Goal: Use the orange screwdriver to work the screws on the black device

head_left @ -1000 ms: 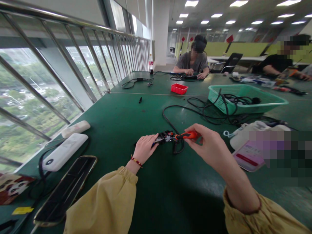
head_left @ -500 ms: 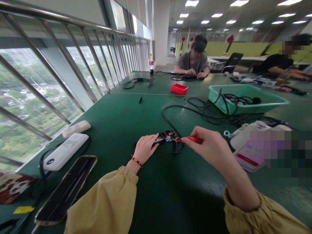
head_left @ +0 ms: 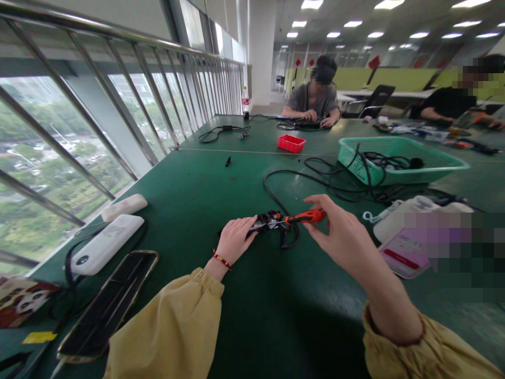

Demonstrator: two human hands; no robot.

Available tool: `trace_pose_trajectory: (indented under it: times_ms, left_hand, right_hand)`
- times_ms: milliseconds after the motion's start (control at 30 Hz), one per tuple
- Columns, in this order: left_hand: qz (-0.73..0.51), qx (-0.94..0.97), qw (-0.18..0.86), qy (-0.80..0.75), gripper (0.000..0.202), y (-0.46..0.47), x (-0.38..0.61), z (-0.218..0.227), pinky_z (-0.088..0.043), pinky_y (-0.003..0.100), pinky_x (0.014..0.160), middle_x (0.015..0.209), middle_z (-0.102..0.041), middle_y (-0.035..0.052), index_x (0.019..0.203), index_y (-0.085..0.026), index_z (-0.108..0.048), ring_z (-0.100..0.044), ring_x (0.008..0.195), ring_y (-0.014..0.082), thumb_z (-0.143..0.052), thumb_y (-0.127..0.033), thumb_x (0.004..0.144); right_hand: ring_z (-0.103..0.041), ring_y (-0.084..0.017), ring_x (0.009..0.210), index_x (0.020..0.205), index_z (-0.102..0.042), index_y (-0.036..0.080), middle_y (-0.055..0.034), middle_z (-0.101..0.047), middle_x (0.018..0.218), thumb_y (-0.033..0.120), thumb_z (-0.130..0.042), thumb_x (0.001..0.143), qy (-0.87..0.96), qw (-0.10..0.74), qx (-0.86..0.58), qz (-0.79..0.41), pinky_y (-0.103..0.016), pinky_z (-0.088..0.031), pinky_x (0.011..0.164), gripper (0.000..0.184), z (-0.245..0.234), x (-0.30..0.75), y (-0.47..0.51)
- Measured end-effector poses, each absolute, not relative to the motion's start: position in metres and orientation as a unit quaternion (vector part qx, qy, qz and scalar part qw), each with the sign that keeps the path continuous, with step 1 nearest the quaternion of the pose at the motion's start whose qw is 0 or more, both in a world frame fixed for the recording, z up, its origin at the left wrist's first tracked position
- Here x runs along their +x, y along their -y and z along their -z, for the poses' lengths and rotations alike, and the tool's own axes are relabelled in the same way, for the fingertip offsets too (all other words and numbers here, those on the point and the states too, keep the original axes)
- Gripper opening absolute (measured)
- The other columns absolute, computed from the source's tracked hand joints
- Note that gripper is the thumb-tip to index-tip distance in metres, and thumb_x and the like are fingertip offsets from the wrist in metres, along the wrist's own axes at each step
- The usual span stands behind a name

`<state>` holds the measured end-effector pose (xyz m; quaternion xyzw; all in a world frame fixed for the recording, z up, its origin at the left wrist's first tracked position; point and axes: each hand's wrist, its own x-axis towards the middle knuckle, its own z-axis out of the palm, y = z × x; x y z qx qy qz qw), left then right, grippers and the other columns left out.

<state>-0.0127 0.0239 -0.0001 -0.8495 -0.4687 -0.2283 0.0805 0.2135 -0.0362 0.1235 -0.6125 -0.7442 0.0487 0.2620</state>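
My left hand (head_left: 233, 239) rests on the green table (head_left: 205, 184), fingers curled on the left end of a small black device (head_left: 267, 221) with a black cable (head_left: 276, 195) running off to the right. My right hand (head_left: 339, 231) pinches the orange handle of a screwdriver (head_left: 305, 216); its tip points left into the device. Both arms wear yellow sleeves, and a red bead bracelet sits on the left wrist.
At left lie a phone (head_left: 106, 305), a white power bank (head_left: 105, 245) and a white case (head_left: 124, 207). A green basket (head_left: 398, 160) of cables and a red tray (head_left: 291, 143) stand further back. Two other people sit at the far end. A railing runs along the left.
My right hand has turned on the screwdriver handle, so more of the orange grip shows and the fingers have shifted. The left hand and the device stay in place.
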Motion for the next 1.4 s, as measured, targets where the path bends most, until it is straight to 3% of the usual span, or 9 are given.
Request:
trace_pose_trajectory:
  times_ms: [200, 367, 467, 567, 800, 967, 1133, 1300, 1400]
  left_hand:
    - [0.227, -0.848, 0.083, 0.471, 0.035, -0.0238, -0.0126, 0.0000, -0.045, 0.034, 0.082, 0.110, -0.063, 0.0080, 0.119, -0.015, -0.051, -0.059, 0.096, 0.0199, -0.048, -0.028, 0.087]
    - [0.227, -0.849, 0.080, 0.471, 0.035, -0.0244, -0.0128, 0.0011, -0.045, 0.034, 0.082, 0.110, -0.063, 0.0079, 0.120, -0.016, -0.051, -0.059, 0.096, 0.0196, -0.047, -0.028, 0.087]
    - [0.230, -0.849, 0.082, 0.469, 0.035, -0.0244, -0.0130, 0.0014, -0.044, 0.034, 0.083, 0.110, -0.063, 0.0079, 0.119, -0.015, -0.051, -0.059, 0.095, 0.0193, -0.047, -0.029, 0.087]
    - [0.233, -0.849, 0.086, 0.466, 0.035, -0.0240, -0.0128, 0.0009, -0.044, 0.034, 0.082, 0.110, -0.063, 0.0082, 0.119, -0.015, -0.051, -0.059, 0.095, 0.0193, -0.047, -0.028, 0.087]
    - [0.230, -0.849, 0.080, 0.468, 0.035, -0.0240, -0.0127, 0.0009, -0.045, 0.035, 0.082, 0.111, -0.063, 0.0079, 0.119, -0.015, -0.051, -0.059, 0.095, 0.0198, -0.046, -0.029, 0.087]
    - [0.229, -0.848, 0.081, 0.470, 0.035, -0.0238, -0.0127, 0.0011, -0.045, 0.035, 0.082, 0.110, -0.063, 0.0081, 0.119, -0.015, -0.051, -0.060, 0.095, 0.0198, -0.047, -0.028, 0.086]
    - [0.231, -0.848, 0.084, 0.469, 0.035, -0.0244, -0.0128, 0.0008, -0.045, 0.034, 0.082, 0.109, -0.063, 0.0076, 0.120, -0.016, -0.051, -0.059, 0.095, 0.0191, -0.047, -0.028, 0.087]
    - [0.225, -0.849, 0.082, 0.471, 0.035, -0.0243, -0.0124, 0.0004, -0.045, 0.034, 0.082, 0.110, -0.063, 0.0080, 0.119, -0.015, -0.051, -0.059, 0.094, 0.0196, -0.047, -0.027, 0.087]
    - [0.229, -0.849, 0.079, 0.470, 0.035, -0.0238, -0.0125, 0.0002, -0.045, 0.035, 0.082, 0.110, -0.063, 0.0084, 0.119, -0.015, -0.051, -0.059, 0.095, 0.0199, -0.047, -0.028, 0.086]
  right_hand:
    - [-0.053, -0.016, 0.051, 0.096, -0.052, 0.023, 0.0016, -0.058, 0.057, 0.042, -0.047, 0.082, 0.741, 0.207, -0.633, -0.082, -0.024, -0.033, 0.048, 0.024, -0.1248, 0.2108, 0.0386]
    - [-0.058, -0.017, 0.073, 0.105, -0.047, 0.022, -0.0034, -0.063, 0.087, 0.020, -0.052, 0.076, 0.758, 0.258, -0.598, -0.040, -0.025, -0.040, 0.061, 0.030, -0.1241, 0.2112, 0.0379]
    - [-0.056, -0.016, 0.063, 0.086, -0.050, 0.022, -0.0002, -0.062, 0.073, 0.030, -0.053, 0.077, 0.751, 0.240, -0.613, -0.048, -0.024, -0.036, 0.054, 0.012, -0.1253, 0.2107, 0.0388]
    - [-0.050, -0.014, 0.050, 0.065, -0.046, 0.022, 0.0027, -0.053, 0.053, 0.047, -0.055, 0.075, 0.732, 0.203, -0.647, -0.064, -0.023, -0.028, 0.046, 0.029, -0.1267, 0.2090, 0.0402]
    - [-0.057, -0.015, 0.070, 0.086, -0.054, 0.023, -0.0012, -0.061, 0.081, 0.022, -0.054, 0.076, 0.773, 0.254, -0.576, -0.072, -0.023, -0.036, 0.055, 0.010, -0.1265, 0.2111, 0.0383]
    - [-0.051, -0.014, 0.051, 0.076, -0.054, 0.023, 0.0022, -0.054, 0.054, 0.043, -0.051, 0.080, 0.741, 0.220, -0.629, -0.082, -0.023, -0.029, 0.045, 0.021, -0.1251, 0.2125, 0.0383]
    - [-0.056, -0.014, 0.063, 0.087, -0.054, 0.023, -0.0008, -0.062, 0.078, 0.021, -0.053, 0.075, 0.761, 0.251, -0.594, -0.063, -0.023, -0.034, 0.051, 0.012, -0.1246, 0.2138, 0.0365]
    - [-0.050, -0.014, 0.051, 0.068, -0.050, 0.022, 0.0025, -0.054, 0.054, 0.044, -0.053, 0.078, 0.733, 0.220, -0.639, -0.083, -0.023, -0.029, 0.046, 0.024, -0.1244, 0.2133, 0.0369]
    - [-0.053, -0.014, 0.056, 0.076, -0.053, 0.023, 0.0013, -0.060, 0.065, 0.033, -0.055, 0.077, 0.748, 0.237, -0.613, -0.088, -0.023, -0.032, 0.048, 0.010, -0.1236, 0.2157, 0.0353]
